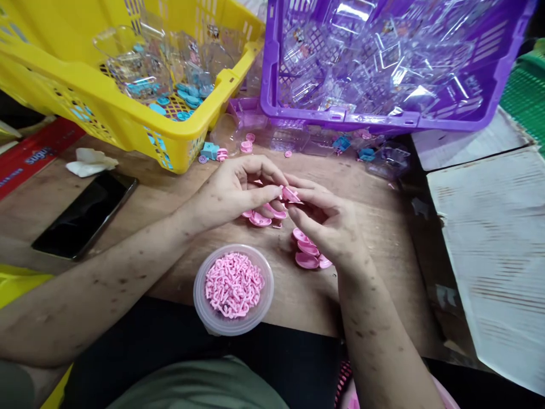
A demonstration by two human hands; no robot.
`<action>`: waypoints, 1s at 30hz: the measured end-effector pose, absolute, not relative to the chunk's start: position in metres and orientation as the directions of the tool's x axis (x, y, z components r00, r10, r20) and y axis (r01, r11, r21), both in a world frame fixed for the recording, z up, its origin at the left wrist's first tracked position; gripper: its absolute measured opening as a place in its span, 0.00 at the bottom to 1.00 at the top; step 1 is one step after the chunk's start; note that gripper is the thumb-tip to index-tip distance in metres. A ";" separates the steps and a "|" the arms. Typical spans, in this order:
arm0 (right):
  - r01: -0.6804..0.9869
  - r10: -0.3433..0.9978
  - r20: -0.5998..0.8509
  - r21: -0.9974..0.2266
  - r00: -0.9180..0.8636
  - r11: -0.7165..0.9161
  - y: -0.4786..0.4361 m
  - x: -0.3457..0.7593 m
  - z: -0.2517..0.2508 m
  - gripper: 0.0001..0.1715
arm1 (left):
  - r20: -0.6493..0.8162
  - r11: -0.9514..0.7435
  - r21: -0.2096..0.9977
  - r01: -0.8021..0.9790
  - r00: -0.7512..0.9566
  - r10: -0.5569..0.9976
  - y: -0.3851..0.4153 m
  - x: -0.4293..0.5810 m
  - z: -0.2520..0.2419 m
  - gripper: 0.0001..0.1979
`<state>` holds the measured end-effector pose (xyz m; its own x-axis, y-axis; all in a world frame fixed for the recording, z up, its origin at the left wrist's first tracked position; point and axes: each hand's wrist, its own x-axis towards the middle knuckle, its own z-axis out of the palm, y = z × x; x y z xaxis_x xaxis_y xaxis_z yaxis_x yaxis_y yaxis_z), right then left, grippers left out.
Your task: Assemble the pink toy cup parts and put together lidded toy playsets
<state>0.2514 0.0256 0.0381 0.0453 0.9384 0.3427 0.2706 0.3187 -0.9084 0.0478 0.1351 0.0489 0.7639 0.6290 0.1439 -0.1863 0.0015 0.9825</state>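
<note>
On the far left, a red strip [38, 150] is showing white lettering, but it is too blurred for you to read with certainty; the small coloured prints on the clear plastic pieces [400, 74] in the purple basket [370, 122] are also staying illegible. Your forearms are extending in from the lower corners, and your hands are meeting above the bench [170, 244], fingers curling inward. Your left hand [238, 184] is pinching a small pink piece [292, 194] between thumb and fingers. Your right hand [334, 221] is bringing its fingertips up against that piece's other side, its thumb lying just below; you cannot tell whether it is gripping too. Pink oval pieces [306, 260] are lying beneath and beside your hands. Nearer you, a round tub [200, 295] is holding short pink strands [234, 284]. A dark phone [85, 216] is lying to the left, below the yellow basket [170, 128].
</note>
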 end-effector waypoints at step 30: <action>0.712 0.812 0.538 -0.478 -0.225 0.514 0.024 0.263 0.037 0.07 | 0.342 -0.530 0.848 0.028 0.736 0.585 0.139 0.037 0.055 0.08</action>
<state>0.2634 0.0242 0.0372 -0.2253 0.8125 0.5377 0.7123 0.5139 -0.4781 0.0373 0.1390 0.0551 0.7358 0.5846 0.3417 0.0275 -0.5300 0.8476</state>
